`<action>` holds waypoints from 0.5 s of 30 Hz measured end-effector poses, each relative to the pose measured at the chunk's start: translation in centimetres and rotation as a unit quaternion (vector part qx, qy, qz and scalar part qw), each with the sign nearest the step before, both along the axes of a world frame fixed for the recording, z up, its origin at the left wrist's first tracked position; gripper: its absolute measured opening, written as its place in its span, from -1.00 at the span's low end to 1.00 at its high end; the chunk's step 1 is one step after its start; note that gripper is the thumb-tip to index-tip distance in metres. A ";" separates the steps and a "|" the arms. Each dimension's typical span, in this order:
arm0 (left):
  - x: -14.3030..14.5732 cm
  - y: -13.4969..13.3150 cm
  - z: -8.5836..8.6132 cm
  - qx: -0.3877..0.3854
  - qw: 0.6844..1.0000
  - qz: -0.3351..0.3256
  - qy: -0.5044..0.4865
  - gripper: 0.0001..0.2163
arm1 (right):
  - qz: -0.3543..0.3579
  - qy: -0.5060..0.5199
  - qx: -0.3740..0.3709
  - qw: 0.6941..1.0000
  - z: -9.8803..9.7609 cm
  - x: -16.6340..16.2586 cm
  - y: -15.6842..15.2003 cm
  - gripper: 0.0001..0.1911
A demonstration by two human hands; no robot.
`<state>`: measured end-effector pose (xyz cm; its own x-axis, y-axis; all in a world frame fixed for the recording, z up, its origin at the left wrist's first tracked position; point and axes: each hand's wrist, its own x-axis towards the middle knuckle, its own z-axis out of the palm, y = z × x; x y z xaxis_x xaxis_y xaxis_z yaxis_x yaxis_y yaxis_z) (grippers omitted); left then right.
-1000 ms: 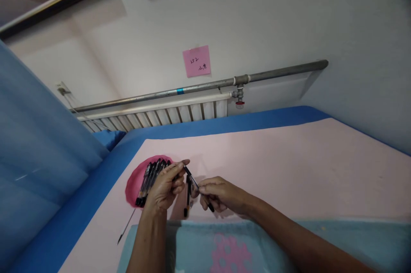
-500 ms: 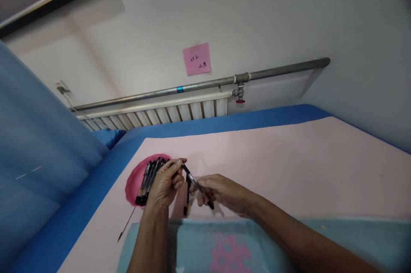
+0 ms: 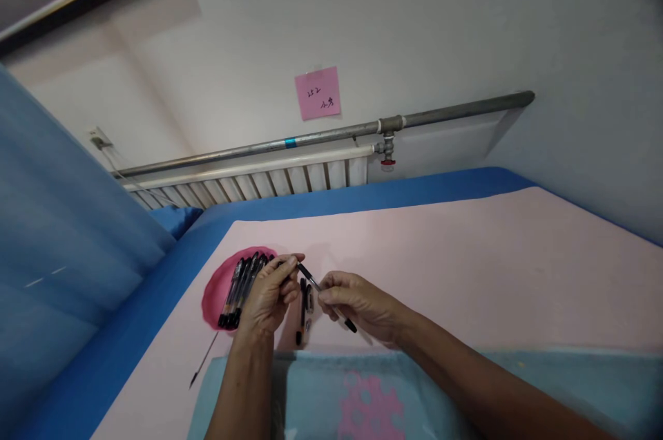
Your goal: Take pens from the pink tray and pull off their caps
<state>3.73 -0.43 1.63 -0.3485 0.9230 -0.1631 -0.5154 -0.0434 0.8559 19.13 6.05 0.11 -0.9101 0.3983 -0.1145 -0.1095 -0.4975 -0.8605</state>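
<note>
A black-and-clear pen slants between my two hands, above the pink tabletop cover. My left hand pinches its upper left end. Around the lower part of the barrel, the fingers of my right hand are closed, and the black end pokes out below them. Under the pen lie another dark pen and a small pen cap. Just left of my left hand, several black pens rest in a pink scalloped dish, partly hidden by that hand. A thin refill lies in front of the dish.
The pink cover lies over a blue surface. A light blue cloth runs along the near edge. Behind stand a white radiator and a metal pipe. A blue curtain hangs at left.
My right hand has closed its fingers around the pen's lower barrel, and the pen's black end has shifted slightly right and up. The left hand stays nearly in place.
</note>
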 end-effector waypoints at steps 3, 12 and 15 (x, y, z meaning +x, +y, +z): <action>0.0 0.0 0.1 0.003 1.000 0.005 0.008 -0.71 | 0.054 -0.009 -0.062 0.997 0.0 0.0 -0.1 -0.73; 0.0 0.0 0.3 0.007 1.000 0.014 0.011 -0.71 | 0.030 -0.037 -0.070 0.996 0.3 0.0 -0.2 -0.76; 0.0 -0.1 0.3 0.007 1.000 0.016 0.017 -0.73 | 0.050 -0.052 -0.063 0.995 0.4 0.1 -0.3 -0.77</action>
